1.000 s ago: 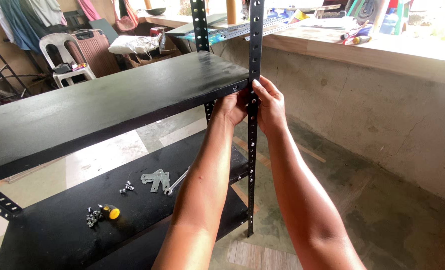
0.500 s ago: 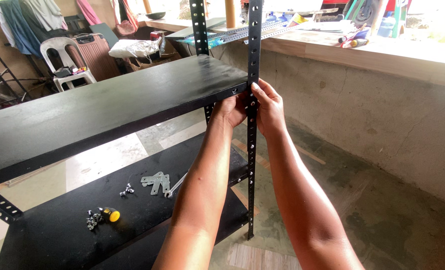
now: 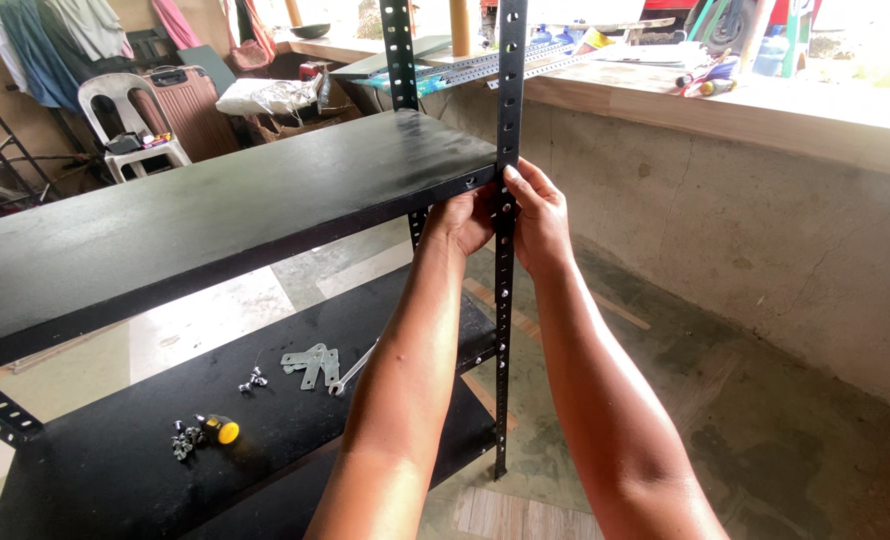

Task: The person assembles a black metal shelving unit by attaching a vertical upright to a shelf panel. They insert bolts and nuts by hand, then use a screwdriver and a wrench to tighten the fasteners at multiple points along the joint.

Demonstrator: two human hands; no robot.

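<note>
A black slotted-angle shelf unit stands before me, with an upper black shelf board (image 3: 215,215) and a lower board (image 3: 145,460). Both hands meet at its near corner post (image 3: 506,330), a black perforated upright, just under the upper board's corner. My left hand (image 3: 462,218) is closed behind the post at the shelf corner. My right hand (image 3: 540,215) wraps the post from the right, thumb on its front. What the fingers pinch at the joint is hidden.
On the lower board lie grey metal corner plates (image 3: 310,362), a wrench (image 3: 357,365), loose bolts (image 3: 253,380) and a small yellow-and-black tool (image 3: 220,429). A concrete wall (image 3: 745,230) with a cluttered ledge runs on the right. A white plastic chair (image 3: 130,125) stands at the back left.
</note>
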